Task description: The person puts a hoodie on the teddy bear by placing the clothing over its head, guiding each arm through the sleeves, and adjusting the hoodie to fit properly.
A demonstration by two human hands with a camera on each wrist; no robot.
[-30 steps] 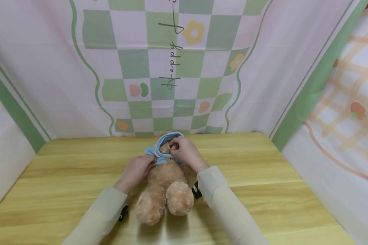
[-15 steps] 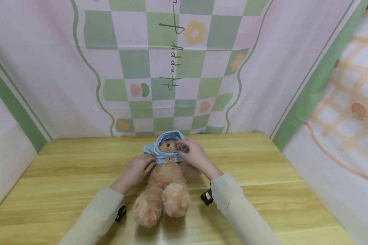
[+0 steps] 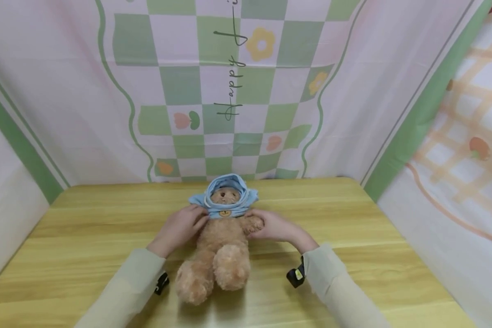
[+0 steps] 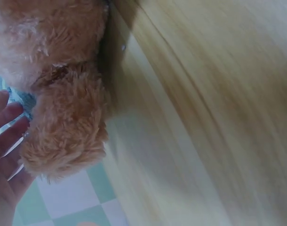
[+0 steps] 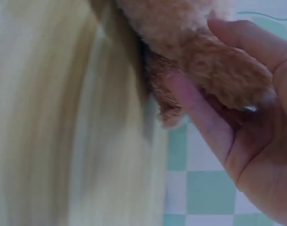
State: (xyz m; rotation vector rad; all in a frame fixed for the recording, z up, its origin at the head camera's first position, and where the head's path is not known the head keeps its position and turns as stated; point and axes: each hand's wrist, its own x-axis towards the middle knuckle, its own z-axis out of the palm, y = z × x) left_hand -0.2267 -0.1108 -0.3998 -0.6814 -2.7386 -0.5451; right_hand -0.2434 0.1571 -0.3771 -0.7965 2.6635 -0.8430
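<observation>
A light-brown teddy bear (image 3: 223, 232) lies on its back with its feet toward me. A blue hooded top (image 3: 250, 197) is bunched over its chest and around its head, with part of the muzzle showing inside the opening. My left hand (image 3: 182, 228) rests at the top's lower left edge; in the left wrist view its fingers (image 4: 9, 134) stretch past the bear's arm (image 4: 68, 132) to the blue cloth. On the other side, my right hand (image 3: 272, 225) holds the bear's other arm (image 5: 233, 70) between thumb and fingers, close under the hem.
The wooden table (image 3: 344, 255) reaches back to a hanging cloth (image 3: 254, 86) with green checks. More cloth hangs at both sides. A black wrist-worn device (image 3: 296, 275) shows beneath the right cuff, another (image 3: 161, 283) beneath the left.
My right hand has left the top's neck opening and come down to the bear's arm. The muzzle is now uncovered by the hand. The bear's legs shifted slightly left; my left hand stayed.
</observation>
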